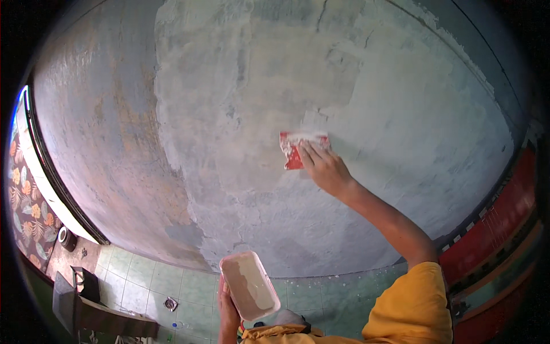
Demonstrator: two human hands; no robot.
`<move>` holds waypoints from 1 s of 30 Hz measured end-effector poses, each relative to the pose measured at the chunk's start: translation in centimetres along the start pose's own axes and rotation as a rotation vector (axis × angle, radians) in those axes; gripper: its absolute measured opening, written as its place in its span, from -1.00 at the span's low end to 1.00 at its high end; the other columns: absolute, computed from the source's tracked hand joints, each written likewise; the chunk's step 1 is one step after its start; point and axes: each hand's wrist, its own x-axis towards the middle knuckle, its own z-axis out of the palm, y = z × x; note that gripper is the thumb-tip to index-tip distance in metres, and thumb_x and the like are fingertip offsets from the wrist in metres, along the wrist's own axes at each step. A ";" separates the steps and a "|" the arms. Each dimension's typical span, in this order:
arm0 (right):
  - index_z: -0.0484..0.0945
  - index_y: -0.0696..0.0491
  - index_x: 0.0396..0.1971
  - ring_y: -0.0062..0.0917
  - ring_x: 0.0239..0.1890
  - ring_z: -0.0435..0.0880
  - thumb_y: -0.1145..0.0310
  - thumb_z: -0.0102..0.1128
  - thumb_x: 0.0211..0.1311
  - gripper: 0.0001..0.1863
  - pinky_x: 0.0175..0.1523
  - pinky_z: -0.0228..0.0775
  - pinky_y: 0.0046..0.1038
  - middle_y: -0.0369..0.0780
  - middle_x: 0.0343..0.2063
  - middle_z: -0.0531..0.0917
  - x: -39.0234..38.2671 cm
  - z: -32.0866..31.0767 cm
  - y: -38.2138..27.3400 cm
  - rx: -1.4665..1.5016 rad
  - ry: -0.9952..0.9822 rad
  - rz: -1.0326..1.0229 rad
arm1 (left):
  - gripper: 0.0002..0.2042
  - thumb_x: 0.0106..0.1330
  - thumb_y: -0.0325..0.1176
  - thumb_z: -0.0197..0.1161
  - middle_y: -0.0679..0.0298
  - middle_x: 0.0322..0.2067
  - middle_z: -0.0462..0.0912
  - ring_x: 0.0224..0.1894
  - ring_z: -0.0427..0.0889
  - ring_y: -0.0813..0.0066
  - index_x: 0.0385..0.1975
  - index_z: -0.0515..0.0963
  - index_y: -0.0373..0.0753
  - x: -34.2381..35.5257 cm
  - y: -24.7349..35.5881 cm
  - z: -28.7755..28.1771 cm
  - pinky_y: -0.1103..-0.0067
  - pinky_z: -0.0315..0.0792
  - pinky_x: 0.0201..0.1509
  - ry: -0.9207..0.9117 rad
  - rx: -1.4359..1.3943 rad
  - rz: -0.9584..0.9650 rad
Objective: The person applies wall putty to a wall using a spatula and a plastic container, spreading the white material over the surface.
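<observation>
Against the patchy grey and off-white wall (246, 92), my right hand (326, 169) grips a red flat scraper (292, 155) smeared with white paste, with my arm stretched up from the lower right. Low in the view, my left hand (228, 301) holds a pale pink rectangular tub (249, 284) with whitish filler inside. Only part of that hand shows past the tub's left side. Cracks and rough-edged patches of coating mark the wall around the scraper.
Green floor tiles (160, 269) run along the wall's foot. At left are a leaf-patterned surface (28, 195), a small round container (67, 238), dark furniture (109, 318) and a small metal dish (171, 304). A red wooden panel (498, 223) stands at right.
</observation>
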 end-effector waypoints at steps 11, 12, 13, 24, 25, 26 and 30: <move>0.46 0.14 0.27 -0.22 0.19 0.61 0.56 0.08 0.25 -0.47 0.11 0.60 -0.29 -0.06 0.20 0.60 2.9 -1.5 3.0 -0.020 -0.003 0.180 | -0.35 0.56 -0.01 -0.04 0.18 0.35 0.33 0.36 0.33 0.42 0.50 0.11 -0.29 -0.5 0.3 -1.8 0.47 0.26 0.41 0.084 0.119 -0.043; 0.48 0.13 0.26 -0.25 0.19 0.62 0.53 0.09 0.27 -0.48 0.12 0.59 -0.28 -0.07 0.20 0.60 -0.2 0.0 0.1 0.054 -0.016 0.155 | -0.35 0.56 -0.01 -0.04 0.18 0.35 0.33 0.36 0.33 0.42 0.50 0.11 -0.29 -0.4 0.7 -1.1 0.47 0.26 0.41 0.097 0.117 -0.058; 0.54 0.13 0.18 -0.25 0.14 0.66 0.54 0.10 0.26 -0.54 0.07 0.61 -0.32 -0.09 0.14 0.65 -3.0 0.9 -2.6 0.100 -0.019 0.140 | -0.35 0.56 -0.03 -0.03 0.19 0.37 0.32 0.37 0.32 0.42 0.50 0.11 -0.29 -0.2 1.4 -0.3 0.46 0.24 0.42 0.081 0.066 -0.076; 0.62 0.04 -0.04 -0.70 -0.29 0.72 0.28 0.25 0.40 -0.76 -0.35 0.54 -0.64 -0.36 -0.24 0.72 -10.0 -8.1 -18.6 2.018 -0.264 1.838 | -0.37 0.57 -0.10 -0.01 0.16 0.38 0.31 0.39 0.29 0.44 0.49 0.12 -0.36 3.1 2.5 3.0 0.51 0.18 0.44 0.041 0.115 0.016; 0.62 0.04 -0.03 -0.69 -0.28 0.73 0.28 0.24 0.41 -0.76 -0.35 0.55 -0.63 -0.36 -0.23 0.73 -10.8 -8.8 -19.9 2.070 -0.246 1.950 | -0.36 0.57 -0.10 -0.01 0.14 0.39 0.31 0.40 0.28 0.43 0.49 0.10 -0.38 3.2 2.6 3.1 0.51 0.18 0.44 0.008 0.115 -0.001; 0.62 0.05 -0.03 -0.69 -0.27 0.74 0.29 0.22 0.41 -0.76 -0.34 0.56 -0.63 -0.36 -0.22 0.74 -11.6 -9.5 -20.9 2.116 -0.224 2.065 | -0.36 0.57 -0.10 -0.01 0.14 0.39 0.31 0.40 0.28 0.43 0.49 0.10 -0.38 3.1 2.9 3.4 0.51 0.18 0.44 0.028 0.122 -0.022; 0.61 0.04 -0.02 -0.67 -0.24 0.74 0.25 0.23 0.43 -0.75 -0.26 0.57 -0.60 -0.35 -0.22 0.74 -14.0 -10.5 -22.0 1.928 -0.002 2.256 | -0.33 0.57 -0.08 0.00 0.09 0.40 0.29 0.41 0.29 0.40 0.50 0.06 -0.42 2.5 2.7 3.3 0.50 0.17 0.46 -0.031 0.184 -0.006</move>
